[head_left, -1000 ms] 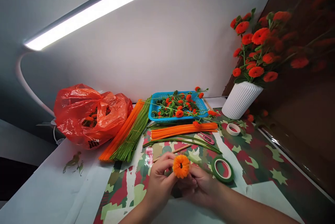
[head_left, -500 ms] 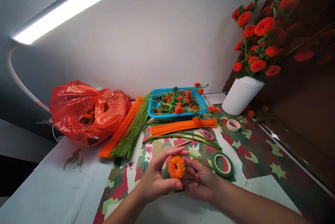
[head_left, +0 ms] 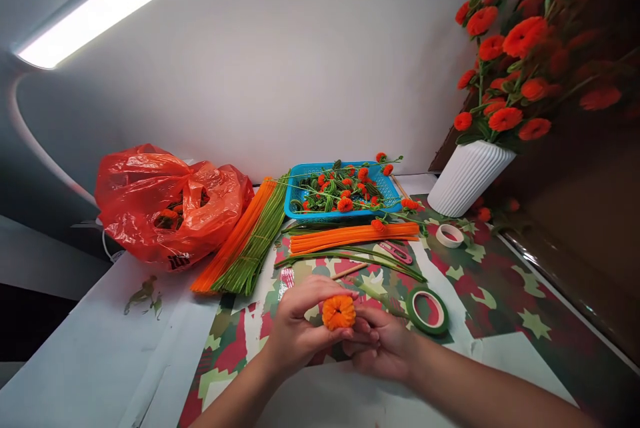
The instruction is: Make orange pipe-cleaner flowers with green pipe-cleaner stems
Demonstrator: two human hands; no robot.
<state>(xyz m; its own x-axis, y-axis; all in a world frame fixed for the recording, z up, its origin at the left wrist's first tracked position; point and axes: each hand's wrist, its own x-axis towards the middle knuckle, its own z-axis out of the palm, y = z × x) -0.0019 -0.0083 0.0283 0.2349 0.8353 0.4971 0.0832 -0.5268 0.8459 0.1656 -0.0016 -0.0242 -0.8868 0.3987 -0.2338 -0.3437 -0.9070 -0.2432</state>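
Observation:
A small orange pipe-cleaner flower (head_left: 339,312) faces me in the middle of the view. My left hand (head_left: 300,321) is closed around it, thumb below and fingers above. Close against its right side is my right hand (head_left: 383,341), with fingers curled together just behind the bloom. What these fingers pinch is hidden, and so is any stem. Beyond the right hand lies a roll of green floral tape (head_left: 413,311), with a pale green strip (head_left: 375,295) stretching from it toward my hands.
Behind are orange pipe cleaners (head_left: 350,239), a pink cutter (head_left: 396,252), a thin wooden stick (head_left: 349,271) and a blue basket (head_left: 345,216) of small flowers. A red plastic bag (head_left: 135,215) and pipe-cleaner bundles (head_left: 250,255) stand left. At right are white tape (head_left: 450,236) and a white vase (head_left: 470,178).
The flower has tilted slightly and risen a little between my hands, and my left thumb and fingers have drawn closer around it. The whole view has shifted slightly.

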